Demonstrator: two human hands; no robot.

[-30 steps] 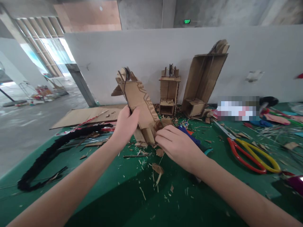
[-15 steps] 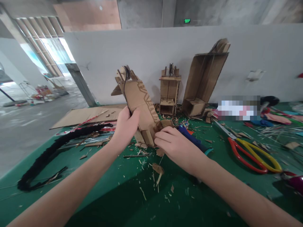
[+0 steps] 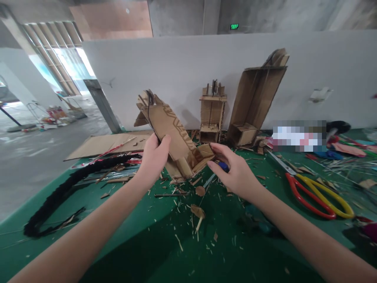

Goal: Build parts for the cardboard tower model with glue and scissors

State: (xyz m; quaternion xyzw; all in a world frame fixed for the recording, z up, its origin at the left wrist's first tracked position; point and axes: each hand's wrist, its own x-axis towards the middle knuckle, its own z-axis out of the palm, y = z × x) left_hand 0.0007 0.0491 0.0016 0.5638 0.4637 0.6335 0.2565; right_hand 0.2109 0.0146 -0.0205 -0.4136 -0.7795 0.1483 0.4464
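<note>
Brown cardboard forms the tilted model (image 3: 174, 142) between your 2 hands, its base low over the green table (image 3: 129, 243). Your left hand (image 3: 155, 156) is closed on its left edge, thumb against the front face. Your right hand (image 3: 232, 169), thumb and fingers slightly parted, holds the outer end of the flap (image 3: 204, 151) at its lower right. Behind stand a small cardboard frame (image 3: 217, 111) and a tall cardboard box (image 3: 250, 98); scissors (image 3: 291, 171) lie well to the right.
</note>
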